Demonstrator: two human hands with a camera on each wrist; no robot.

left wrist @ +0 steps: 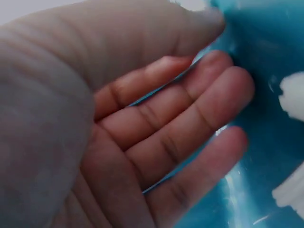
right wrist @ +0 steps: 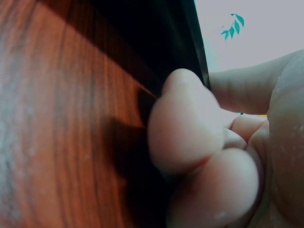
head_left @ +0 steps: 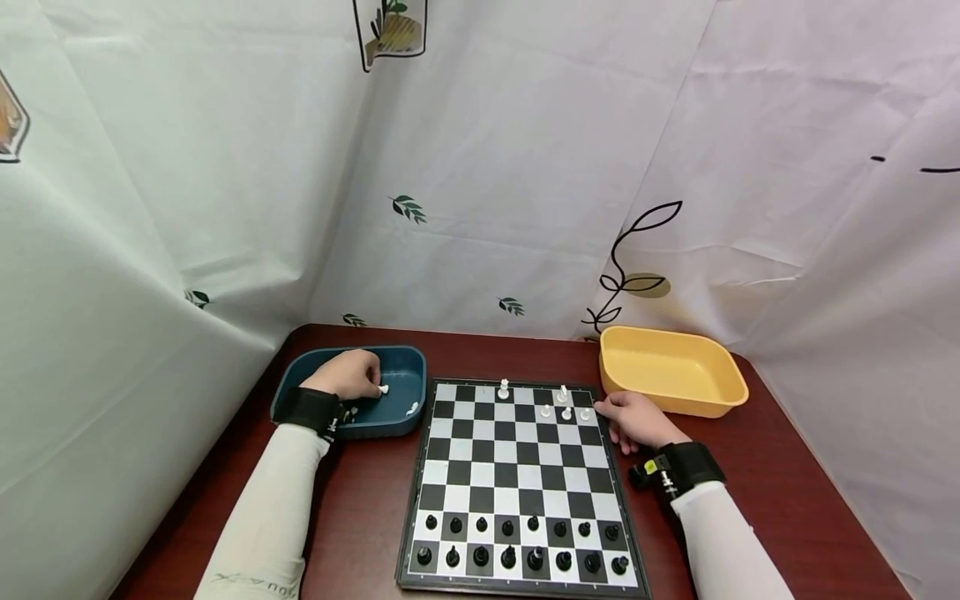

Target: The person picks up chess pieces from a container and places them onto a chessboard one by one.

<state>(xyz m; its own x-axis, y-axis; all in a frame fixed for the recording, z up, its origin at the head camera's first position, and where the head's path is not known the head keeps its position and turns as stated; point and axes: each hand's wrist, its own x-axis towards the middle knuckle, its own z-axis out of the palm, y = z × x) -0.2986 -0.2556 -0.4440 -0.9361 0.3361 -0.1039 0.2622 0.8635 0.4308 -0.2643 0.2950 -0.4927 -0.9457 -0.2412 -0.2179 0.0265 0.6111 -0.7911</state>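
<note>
My left hand [head_left: 347, 374] reaches into the blue bin [head_left: 405, 360], its fingers gently bent with a bare palm in the left wrist view. A small white chess piece [head_left: 384, 389] shows right at its fingertips in the head view. More white pieces [left wrist: 293, 96] lie beyond the fingers. At the far right side of the chessboard [head_left: 504, 452], my right hand [head_left: 641, 419] grips the board's edge, with curled fingers [right wrist: 187, 126] against its side. White pawns [head_left: 566, 413] stand close to that hand, with a taller white piece [head_left: 562, 394] behind them.
Another white piece [head_left: 503, 389] stands at the board's far edge. Black pieces [head_left: 507, 557] fill two rows at the near end. A yellow bin [head_left: 675, 400] sits at the back right of the dark red table [head_left: 360, 517]. A white patterned cloth [head_left: 510, 167] hangs behind.
</note>
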